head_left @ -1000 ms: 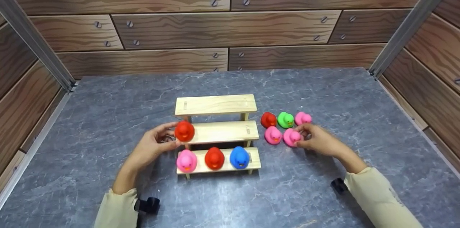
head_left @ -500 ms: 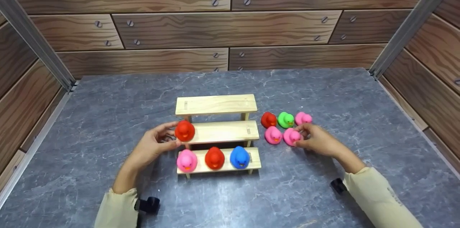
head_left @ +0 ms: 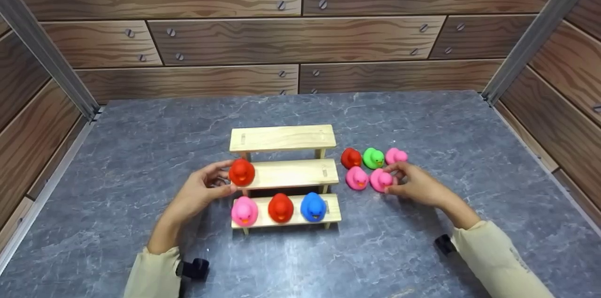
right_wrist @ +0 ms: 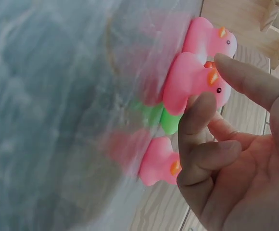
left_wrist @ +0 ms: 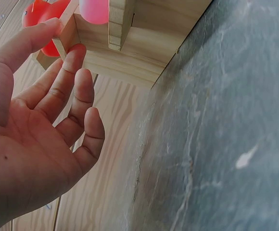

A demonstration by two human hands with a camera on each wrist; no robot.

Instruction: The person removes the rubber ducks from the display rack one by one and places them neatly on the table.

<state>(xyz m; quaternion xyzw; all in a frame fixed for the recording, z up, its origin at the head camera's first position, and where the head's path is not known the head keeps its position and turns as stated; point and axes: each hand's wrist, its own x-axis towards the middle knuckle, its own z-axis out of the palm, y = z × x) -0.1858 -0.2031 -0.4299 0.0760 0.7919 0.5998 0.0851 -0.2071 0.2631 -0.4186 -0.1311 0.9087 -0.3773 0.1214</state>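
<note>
In the head view, a three-step wooden rack [head_left: 291, 173] stands mid-table. A red rubber duck [head_left: 242, 172] sits at the left end of its middle step. My left hand [head_left: 202, 187] grips that step's end beside the duck, thumb at the front corner and index finger at the back. The left wrist view shows the thumb on the board [left_wrist: 67, 30] and other fingers bent below. Over on the right, my right hand [head_left: 413, 184] holds a pink rubber duck [head_left: 379, 179] between thumb and fingers. That duck [right_wrist: 183, 84] rests on the table in the right wrist view.
On the lowest step stand a pink duck [head_left: 244, 210], a red duck [head_left: 281, 208] and a blue duck [head_left: 313, 207]. Beside the held duck are another pink duck [head_left: 357, 178], a red duck [head_left: 351, 158], a green duck [head_left: 373, 158] and a pink duck [head_left: 396, 155].
</note>
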